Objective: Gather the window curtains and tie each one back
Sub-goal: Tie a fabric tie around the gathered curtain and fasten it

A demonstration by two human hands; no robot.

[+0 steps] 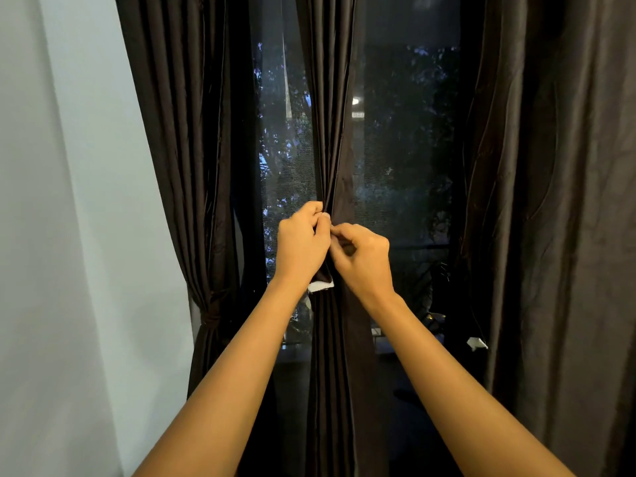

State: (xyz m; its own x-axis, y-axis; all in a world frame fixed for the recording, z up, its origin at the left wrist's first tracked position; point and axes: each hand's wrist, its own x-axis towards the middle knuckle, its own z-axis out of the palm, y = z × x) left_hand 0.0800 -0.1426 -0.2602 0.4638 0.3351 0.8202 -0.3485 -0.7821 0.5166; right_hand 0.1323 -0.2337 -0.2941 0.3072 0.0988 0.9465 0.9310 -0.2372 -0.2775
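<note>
The left hand (pixel 303 242) and right hand (pixel 361 259) meet, thumbs nearly touching, at the waist of the middle curtain (pixel 330 132). Both have their fingers curled in tight. Each pinches the dark tie (pixel 321 282) where it crosses the gathered cloth. The left sits a little higher, against the curtain's left edge, and the right is just below and beside it. What the fingertips are doing between the hands is hidden. The tie's loose end hangs under the left wrist, and its tip is white.

The middle curtain is drawn into a narrow bunch at the hands. It fans slightly above them and falls in straight pleats below, between the two forearms.

Behind it is the window (pixel 406 149), dark, with a fine mesh and dim foliage outside. The left curtain (pixel 186 132) is already pulled in against the wall (pixel 62 201) and cinched low by a left tie (pixel 210 318). The right curtain (pixel 550 235) hangs loose and full. A small white scrap (pixel 476 343) shows at its inner edge, low down.
</note>
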